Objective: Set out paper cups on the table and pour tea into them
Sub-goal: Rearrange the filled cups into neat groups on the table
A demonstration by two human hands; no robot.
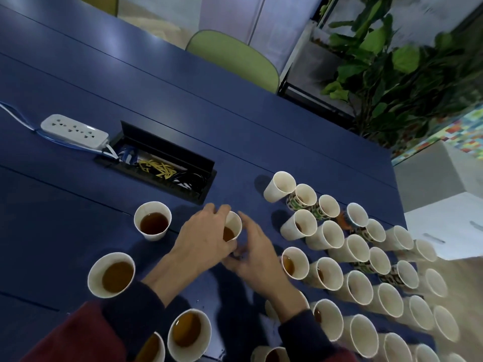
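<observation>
paper cups [358, 248] are spread over a blue table [78, 82], and one small cup [233, 223] is held near the middle of it. at the far left a white power strip [74, 130] is laid flat, its cord led into an open cable box [183, 158] sunk in the tabletop, where yellow wires [156, 168] are bundled. nearer the person, four filled cups [111, 275] are stood well apart from one another, each with brown tea inside. a green chair [235, 58] is seen beyond the far edge, and a leafy plant [392, 61] at the upper right. nothing is placed between the hands and the filled cups, while the box lies just beyond the hands.

the left hand [201, 236] is curled round the left side of the small cup, with fingertips hooked over the far rim and the lower fingers wrapped near the base. the right hand [258, 254] is blurred; its fingers are seen fairly straight and slightly spread along the cup's right side, the thumb brought in low by the left fingers, and firm contact cannot be made out.

the small cup is kept upright between both hands, a little tea [228, 233] showing at its bottom. to the right, the remaining cups are packed rim to rim in a dense block reaching the table's edge. most look empty, a few nearer ones show tea, and some patterned cups [302, 198] are mixed in along the far side.
</observation>
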